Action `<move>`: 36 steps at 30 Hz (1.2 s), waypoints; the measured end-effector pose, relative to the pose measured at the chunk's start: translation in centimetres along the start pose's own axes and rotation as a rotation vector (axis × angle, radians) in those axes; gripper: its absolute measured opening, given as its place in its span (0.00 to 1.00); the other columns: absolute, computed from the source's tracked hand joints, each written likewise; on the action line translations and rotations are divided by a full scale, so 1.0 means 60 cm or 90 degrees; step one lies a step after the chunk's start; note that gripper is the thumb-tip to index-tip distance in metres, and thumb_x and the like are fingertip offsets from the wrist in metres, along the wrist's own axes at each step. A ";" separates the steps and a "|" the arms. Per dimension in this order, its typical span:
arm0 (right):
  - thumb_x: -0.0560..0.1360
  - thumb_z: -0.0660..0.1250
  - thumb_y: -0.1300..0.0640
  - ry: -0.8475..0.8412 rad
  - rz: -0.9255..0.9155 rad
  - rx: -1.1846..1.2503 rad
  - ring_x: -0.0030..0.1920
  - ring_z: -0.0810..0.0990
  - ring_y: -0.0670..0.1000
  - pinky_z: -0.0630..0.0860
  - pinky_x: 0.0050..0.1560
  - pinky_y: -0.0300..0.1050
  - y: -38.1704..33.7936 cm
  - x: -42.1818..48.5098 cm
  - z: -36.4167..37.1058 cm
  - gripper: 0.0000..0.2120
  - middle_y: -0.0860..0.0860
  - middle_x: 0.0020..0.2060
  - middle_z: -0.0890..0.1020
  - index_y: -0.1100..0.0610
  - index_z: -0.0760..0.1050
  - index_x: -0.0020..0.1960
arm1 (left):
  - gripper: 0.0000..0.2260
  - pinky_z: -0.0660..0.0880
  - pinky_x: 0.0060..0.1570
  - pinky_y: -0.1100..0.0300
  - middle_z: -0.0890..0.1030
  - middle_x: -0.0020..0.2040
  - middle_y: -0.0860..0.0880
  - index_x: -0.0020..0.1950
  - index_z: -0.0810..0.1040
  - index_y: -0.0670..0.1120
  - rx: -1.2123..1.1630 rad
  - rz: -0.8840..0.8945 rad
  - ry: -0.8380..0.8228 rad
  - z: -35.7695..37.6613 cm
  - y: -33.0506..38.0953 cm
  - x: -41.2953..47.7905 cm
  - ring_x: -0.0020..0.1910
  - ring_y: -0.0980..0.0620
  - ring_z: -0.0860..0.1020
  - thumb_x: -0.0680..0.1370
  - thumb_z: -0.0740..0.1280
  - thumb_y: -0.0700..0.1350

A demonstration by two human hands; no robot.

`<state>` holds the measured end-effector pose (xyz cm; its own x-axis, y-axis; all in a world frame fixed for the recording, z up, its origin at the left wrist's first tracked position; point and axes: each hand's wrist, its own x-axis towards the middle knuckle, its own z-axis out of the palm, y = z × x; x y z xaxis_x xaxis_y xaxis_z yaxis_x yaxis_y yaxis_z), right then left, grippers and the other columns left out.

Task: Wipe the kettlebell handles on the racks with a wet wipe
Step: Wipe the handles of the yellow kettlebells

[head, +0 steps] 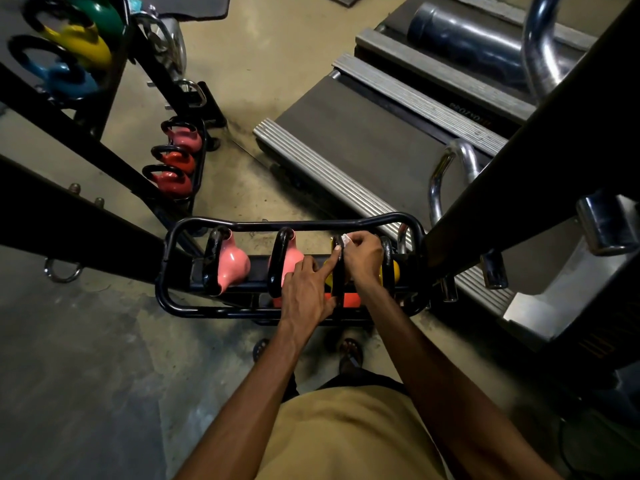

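Step now: wiping the handle (337,285) of a yellow kettlebell (328,279), 3rd one along in the near rack (242,225).

R hand (363,259) pinches the wet wipe (346,240) w/ finger & thumb, right at the top of that handle. The wipe is a small white scrunched bit & most of it is hidden in the fingers.

L hand (304,289) sits just left of the R hand and steadies the same handle. Its pointer finger lies straight up along the handle, and the other fingers seem to curl round it lower down.

The handle is black, thick & a bit shiny, and stands up on edge between the 2 hands.

Nxt move, I think: slide the wipe down & round the whole loop, w/ the L hand shifting out of the way so no bit gets missed. Then on to the black handle (386,251) just right of the R hand. The 2 pink kettlebells (232,265) are left of the L hand. Can't tell if those are clean yet. More kettlebells sit on a far rack (202,150), well away from both hands.
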<state>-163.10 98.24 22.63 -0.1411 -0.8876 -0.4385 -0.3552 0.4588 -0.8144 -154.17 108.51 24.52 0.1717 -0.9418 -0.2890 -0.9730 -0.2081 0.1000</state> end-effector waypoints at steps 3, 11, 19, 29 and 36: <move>0.77 0.69 0.59 0.018 -0.092 -0.047 0.48 0.83 0.51 0.74 0.47 0.41 0.001 0.002 -0.002 0.06 0.52 0.46 0.86 0.59 0.83 0.52 | 0.44 0.74 0.49 0.54 0.69 0.57 0.46 0.81 0.44 0.62 -0.024 -0.004 -0.003 0.004 0.002 0.001 0.50 0.50 0.71 0.75 0.69 0.61; 0.69 0.77 0.56 -0.179 -0.249 -0.341 0.39 0.81 0.47 0.72 0.41 0.37 -0.065 0.054 -0.003 0.04 0.51 0.36 0.85 0.55 0.87 0.43 | 0.39 0.70 0.50 0.54 0.71 0.57 0.46 0.80 0.57 0.59 -0.061 -0.010 0.012 0.003 0.005 -0.007 0.54 0.47 0.73 0.74 0.72 0.56; 0.66 0.82 0.57 -0.368 -0.324 -0.751 0.41 0.80 0.54 0.75 0.41 0.44 -0.146 0.053 0.038 0.17 0.54 0.38 0.80 0.62 0.81 0.49 | 0.36 0.69 0.61 0.50 0.69 0.64 0.44 0.77 0.65 0.56 -0.021 -0.043 0.020 -0.014 0.015 -0.002 0.63 0.45 0.70 0.72 0.74 0.59; 0.69 0.78 0.59 -0.411 -0.386 -0.770 0.44 0.78 0.56 0.72 0.40 0.45 -0.168 0.051 0.006 0.14 0.54 0.42 0.79 0.60 0.78 0.50 | 0.35 0.67 0.62 0.51 0.71 0.64 0.44 0.78 0.65 0.53 -0.043 -0.035 0.032 -0.015 0.015 -0.004 0.64 0.45 0.69 0.74 0.72 0.61; 0.73 0.75 0.58 -0.412 -0.402 -0.747 0.47 0.80 0.56 0.76 0.44 0.47 -0.153 0.054 -0.003 0.11 0.54 0.44 0.78 0.60 0.78 0.52 | 0.36 0.67 0.64 0.50 0.72 0.62 0.44 0.77 0.65 0.56 -0.006 -0.031 0.057 0.002 0.017 -0.002 0.63 0.45 0.70 0.72 0.72 0.62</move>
<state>-160.44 91.14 28.75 0.6315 -0.6066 -0.4829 -0.7704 -0.5609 -0.3030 -155.19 108.46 24.53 0.2317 -0.9505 -0.2071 -0.9619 -0.2556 0.0971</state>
